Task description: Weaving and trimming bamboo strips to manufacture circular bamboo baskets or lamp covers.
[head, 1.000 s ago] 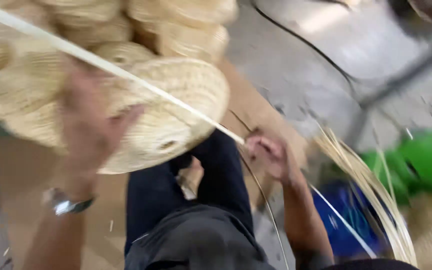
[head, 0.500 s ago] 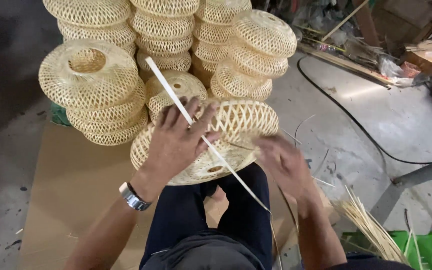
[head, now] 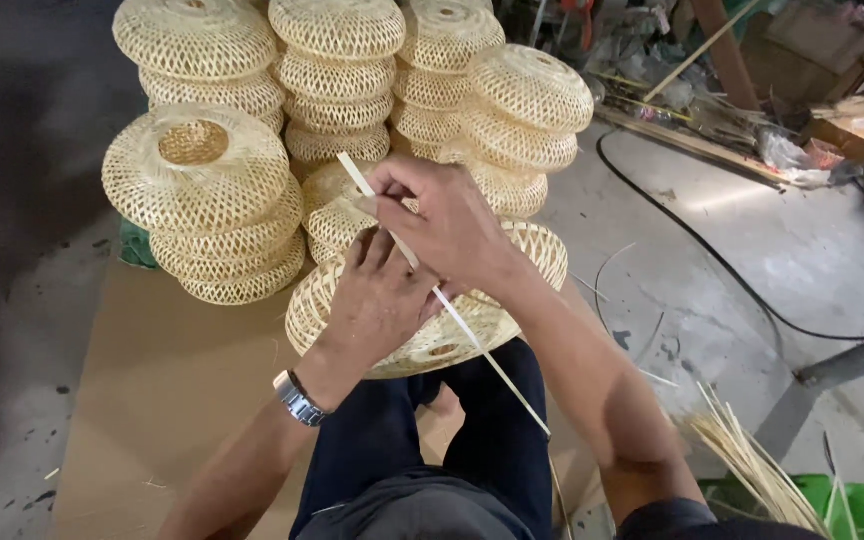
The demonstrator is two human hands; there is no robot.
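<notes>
Running from eleven o'clock to five o'clock, the bamboo strip (head: pixel 472 335) is pinched by the right hand (head: pixel 447 225) near its upper end; the woven basket (head: pixel 537 255) is pressed flat by the left hand (head: pixel 377 300), at seven o'clock.

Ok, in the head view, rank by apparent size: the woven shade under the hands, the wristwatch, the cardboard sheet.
1. cardboard sheet, the largest, partly hidden.
2. woven shade under the left hand, nearer the camera, yet clearly smaller.
3. wristwatch, smallest.
</notes>
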